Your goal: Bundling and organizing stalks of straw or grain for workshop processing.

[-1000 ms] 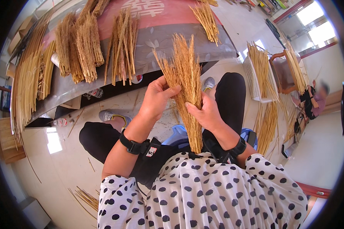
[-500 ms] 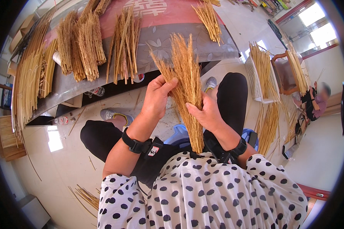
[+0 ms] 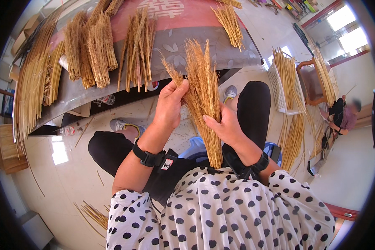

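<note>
Left hand (image 3: pixel 170 103) is pinching left tuft (image 3: pixel 171 69) of straw bundle (image 3: pixel 202 81); right hand (image 3: pixel 227 126) is clasping its middle. Slackening could be splaying it.

polka-dotted white top (image 3: pixel 221 208), black wristbands (image 3: pixel 143 156)

Between the fingers (image 3: pixel 182 86), the straw bundle (image 3: pixel 204 100) looks dry, rough and matt. Ahead of them, the table (image 3: pixel 233 60) looks smooth, glossy and plastic-covered; to their right, the basket (image 3: pixel 277 91) looks plastic. Below them, the floor (image 3: pixel 71 183) is shiny.
</note>
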{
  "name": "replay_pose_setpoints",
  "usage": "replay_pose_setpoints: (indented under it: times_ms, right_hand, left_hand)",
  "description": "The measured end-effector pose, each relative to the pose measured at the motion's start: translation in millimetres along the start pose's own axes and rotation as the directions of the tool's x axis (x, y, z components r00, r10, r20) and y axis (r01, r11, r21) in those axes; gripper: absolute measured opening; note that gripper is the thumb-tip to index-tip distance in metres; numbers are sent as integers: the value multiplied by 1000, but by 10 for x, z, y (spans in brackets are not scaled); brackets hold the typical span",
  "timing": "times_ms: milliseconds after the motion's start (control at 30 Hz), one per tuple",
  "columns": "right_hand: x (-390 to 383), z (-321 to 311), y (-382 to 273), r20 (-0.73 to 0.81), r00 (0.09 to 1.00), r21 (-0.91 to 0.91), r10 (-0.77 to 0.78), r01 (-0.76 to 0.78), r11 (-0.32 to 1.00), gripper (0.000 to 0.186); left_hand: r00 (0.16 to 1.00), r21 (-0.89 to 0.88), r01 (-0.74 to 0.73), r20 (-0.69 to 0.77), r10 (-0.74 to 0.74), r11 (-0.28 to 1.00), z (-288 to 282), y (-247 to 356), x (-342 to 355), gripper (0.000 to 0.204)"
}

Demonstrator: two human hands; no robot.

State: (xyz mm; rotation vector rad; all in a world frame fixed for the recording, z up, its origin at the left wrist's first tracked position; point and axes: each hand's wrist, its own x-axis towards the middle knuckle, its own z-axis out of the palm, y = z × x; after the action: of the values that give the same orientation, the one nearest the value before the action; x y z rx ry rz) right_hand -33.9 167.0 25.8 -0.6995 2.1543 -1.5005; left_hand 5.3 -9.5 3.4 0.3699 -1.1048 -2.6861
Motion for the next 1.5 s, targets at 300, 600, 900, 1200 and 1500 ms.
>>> replay_pose_setpoints:
  times_ms: [300, 600, 900, 1200, 1500]
  right_hand:
    - [-8, -62, 12, 8, 997, 70, 78, -79, 994, 36]
    - [0, -77, 11, -87, 996, -67, 10, -16, 998, 37]
    - [79, -179, 78, -6, 1000, 76, 11, -10, 997, 44]
    - [104, -271, 85, 120, 983, 239, 137, -162, 957, 45]
    - [108, -156, 8, 109, 992, 123, 66, -79, 989, 42]
  left_hand:
    - [999, 155, 20, 29, -25, 988, -98, 66, 20, 39]
    - [975, 338, 67, 178, -134, 939, 104, -67, -48, 30]
    - [975, 358, 55, 183, -128, 932, 40, -54, -23, 26]
    - [970, 373, 57, 199, -140, 926, 56, -23, -26, 31]
    - [997, 517, -49, 83, 7, 855, 94, -77, -51, 46]
